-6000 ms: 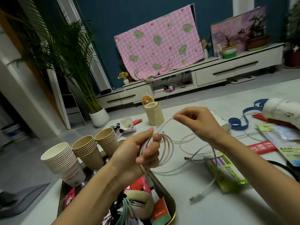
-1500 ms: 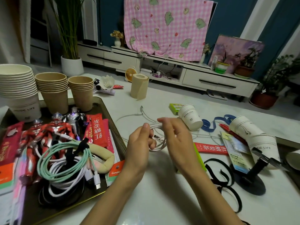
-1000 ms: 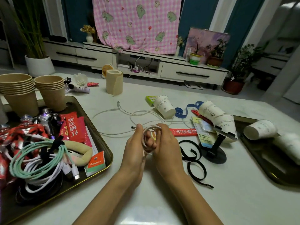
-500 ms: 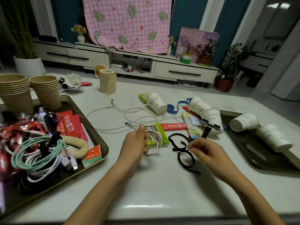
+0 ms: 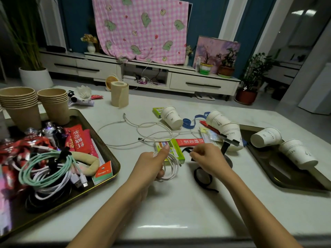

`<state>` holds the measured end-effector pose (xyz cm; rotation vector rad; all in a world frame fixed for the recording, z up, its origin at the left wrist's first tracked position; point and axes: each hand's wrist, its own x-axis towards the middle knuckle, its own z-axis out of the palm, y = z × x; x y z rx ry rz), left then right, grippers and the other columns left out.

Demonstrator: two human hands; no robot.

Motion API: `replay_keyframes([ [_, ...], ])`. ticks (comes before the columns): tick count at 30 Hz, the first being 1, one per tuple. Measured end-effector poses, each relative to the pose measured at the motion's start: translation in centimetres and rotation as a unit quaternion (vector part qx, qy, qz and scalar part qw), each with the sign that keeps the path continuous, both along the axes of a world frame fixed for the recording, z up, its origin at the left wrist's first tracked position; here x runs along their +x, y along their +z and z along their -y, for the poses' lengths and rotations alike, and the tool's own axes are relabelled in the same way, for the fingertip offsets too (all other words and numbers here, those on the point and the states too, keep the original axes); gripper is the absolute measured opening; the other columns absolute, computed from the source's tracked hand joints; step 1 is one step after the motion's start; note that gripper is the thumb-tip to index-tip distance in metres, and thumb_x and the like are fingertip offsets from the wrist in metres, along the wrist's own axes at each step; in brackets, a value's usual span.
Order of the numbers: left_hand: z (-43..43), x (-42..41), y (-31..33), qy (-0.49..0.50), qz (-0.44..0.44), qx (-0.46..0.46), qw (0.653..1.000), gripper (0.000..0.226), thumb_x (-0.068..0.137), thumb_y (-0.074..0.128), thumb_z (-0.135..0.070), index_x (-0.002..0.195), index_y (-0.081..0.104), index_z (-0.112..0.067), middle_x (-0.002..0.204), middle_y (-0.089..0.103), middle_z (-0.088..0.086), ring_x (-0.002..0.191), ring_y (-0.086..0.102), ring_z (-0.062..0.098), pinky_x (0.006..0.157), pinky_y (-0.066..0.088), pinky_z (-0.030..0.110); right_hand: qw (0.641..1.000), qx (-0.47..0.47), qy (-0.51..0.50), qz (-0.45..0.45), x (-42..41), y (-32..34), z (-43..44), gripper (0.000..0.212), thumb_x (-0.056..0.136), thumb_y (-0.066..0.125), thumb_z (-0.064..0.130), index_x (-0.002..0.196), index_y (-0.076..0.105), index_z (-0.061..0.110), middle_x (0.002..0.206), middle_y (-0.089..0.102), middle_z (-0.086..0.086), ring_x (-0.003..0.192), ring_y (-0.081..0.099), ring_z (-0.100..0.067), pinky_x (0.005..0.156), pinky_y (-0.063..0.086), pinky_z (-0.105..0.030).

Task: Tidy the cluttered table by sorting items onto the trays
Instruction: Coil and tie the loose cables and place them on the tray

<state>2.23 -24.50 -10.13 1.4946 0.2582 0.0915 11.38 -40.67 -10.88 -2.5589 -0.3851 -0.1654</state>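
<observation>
Your left hand (image 5: 150,165) gripped the coiled white cable (image 5: 174,169) just above the table (image 5: 179,212), thumb raised and fingers curled around the loops. Your right hand (image 5: 209,162) pinched one end of the black strap (image 5: 195,176), the rest of which lay looped on the tabletop under your wrist. Both hands worked between the trays. The left tray (image 5: 107,145) was piled with cables, red packets and brown cups. The right tray (image 5: 272,169) held two tipped white cups (image 5: 265,137).

Left hand (image 5: 152,165): fingers curled round white cable coil (image 5: 172,167), thumb raised. Right hand (image 5: 207,160): fingertips pinching black strap (image 5: 186,150). Both forearms extended forward.
</observation>
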Motion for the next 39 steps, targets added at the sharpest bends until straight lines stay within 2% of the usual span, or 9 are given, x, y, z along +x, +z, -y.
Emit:
replay_keyframes([
  [3,-0.5,0.1,0.3,0.025,0.017,-0.018,0.999,0.047,0.089,0.057,-0.036,0.049,0.038,-0.020,0.038,0.032,-0.007,0.040,0.029,0.012,0.047,0.027,0.023,0.944,0.319,-0.007,-0.084,-0.9,1.6,0.3,0.015,0.086,0.063,0.010,0.071,0.065,0.014,0.061,0.065,0.003,0.044,0.052,0.002,0.043,0.036,-0.007],
  [5,-0.5,0.2,0.5,0.039,0.021,-0.044,0.998,0.042,0.091,0.054,-0.037,0.057,0.038,-0.017,0.038,0.031,-0.008,0.041,0.028,0.012,0.049,0.025,0.024,0.917,0.373,0.006,-0.144,-1.8,2.5,0.2,0.014,0.088,0.062,0.013,0.074,0.064,0.014,0.066,0.069,0.000,0.046,0.055,0.003,0.047,0.037,-0.009],
  [8,-0.2,0.2,0.3,0.044,0.055,-0.015,0.997,0.046,0.088,0.060,-0.030,0.046,0.044,-0.020,0.038,0.034,-0.011,0.040,0.031,0.010,0.044,0.027,0.020,0.915,0.368,0.031,-0.161,-2.9,3.2,-0.4,0.012,0.088,0.061,0.017,0.077,0.065,0.014,0.073,0.071,-0.001,0.061,0.059,-0.004,0.061,0.039,-0.019],
  [14,0.7,-0.2,0.8,0.025,0.171,0.082,0.982,0.026,0.079,0.070,-0.020,0.057,0.059,-0.011,0.052,0.054,-0.008,0.048,0.044,0.003,0.048,0.038,0.009,0.921,0.371,0.094,-0.072,-5.0,3.6,-3.2,0.015,0.088,0.060,0.009,0.074,0.063,0.010,0.051,0.058,0.008,0.043,0.047,0.000,0.045,0.040,-0.014],
  [18,0.2,0.0,0.3,0.017,0.139,0.106,0.984,0.026,0.079,0.067,-0.010,0.057,0.057,-0.018,0.051,0.055,-0.011,0.054,0.048,0.007,0.058,0.043,0.020,0.913,0.395,0.092,-0.047,-5.2,3.8,-3.8,0.014,0.090,0.057,0.011,0.078,0.063,0.013,0.063,0.064,0.001,0.051,0.053,-0.003,0.048,0.044,-0.016],
  [22,-0.1,-0.5,0.1,-0.030,0.122,0.092,0.988,0.041,0.083,0.068,-0.018,0.044,0.061,-0.026,0.038,0.049,-0.015,0.039,0.043,-0.003,0.042,0.033,0.007,0.888,0.451,0.089,-0.034,-4.9,3.5,-4.2,0.016,0.092,0.054,0.009,0.078,0.058,0.015,0.060,0.064,0.005,0.053,0.057,-0.001,0.047,0.043,-0.013],
  [26,0.2,-0.9,0.3,-0.091,0.107,0.077,0.987,0.028,0.086,0.064,-0.018,0.058,0.062,-0.022,0.037,0.046,-0.015,0.036,0.040,-0.004,0.040,0.029,0.005,0.875,0.474,0.085,-0.037,-4.6,3.1,-4.5,0.016,0.092,0.053,0.010,0.079,0.056,0.019,0.058,0.064,0.005,0.055,0.059,-0.004,0.052,0.051,-0.019],
  [30,-0.1,-0.7,0.4,-0.051,0.106,0.083,0.990,0.042,0.086,0.064,-0.018,0.044,0.060,-0.024,0.036,0.043,-0.014,0.036,0.037,-0.001,0.040,0.028,0.007,0.890,0.449,0.072,-0.021,-4.1,3.2,-4.3,0.015,0.094,0.052,0.011,0.081,0.055,0.018,0.064,0.062,0.000,0.047,0.055,-0.006,0.041,0.045,-0.020],
  [39,-1.9,0.0,0.0,0.022,0.091,0.100,0.991,0.026,0.086,0.061,-0.030,0.074,0.056,-0.008,0.048,0.034,-0.001,0.043,0.031,0.010,0.042,0.026,0.015,0.919,0.388,0.007,-0.072,-1.8,2.2,-2.9,0.011,0.095,0.051,0.016,0.087,0.055,0.011,0.059,0.064,0.004,0.038,0.055,-0.012,0.036,0.039,-0.018],
])
